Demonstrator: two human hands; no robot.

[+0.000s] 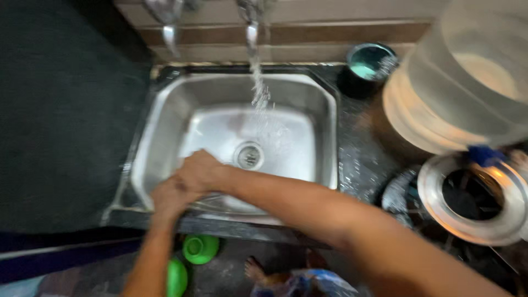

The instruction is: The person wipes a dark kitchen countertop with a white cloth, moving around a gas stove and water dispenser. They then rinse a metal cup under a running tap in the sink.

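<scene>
Both hands sit at the sink's front-left corner, approx 7 o'clock from the drain point(248, 155). Right hand point(199, 170) lies over the left hand point(171, 197), fingers curled and pressed together, as if rubbing or washing each other. Blur hides whether anything small is between them, so I can't tell if they hold something; nothing visible is gripped.

Steel sink point(165, 115) is empty apart from the hands. Tap point(251, 22) at 12 o'clock from the drain is running, and the water stream point(258, 88) lands just above the drain, well apart from the hands.

Likely risks, judged from this view:
- Water runs unused w/ the hands off to the side of the stream; waste, plus splash off the bare basin onto the dark counter point(357, 165) at 3 o'clock.
- The hands are close to the front rim, so drips could go over the edge to the floor, where a bare foot point(254, 269) stands at 6 o'clock; a wet floor means slip risk.
- Green bowls point(200, 247) on the floor below the rim are near that foot; a step back could catch them.
- Big clear water jar point(467, 82) at 2–3 o'clock and its ring-shaped stand point(440, 214) sit beside the right forearm; a wet elbow swinging out could knock them.
- Small teal-lined pot point(369, 63) at 1 o'clock looks safe, well apart.
</scene>
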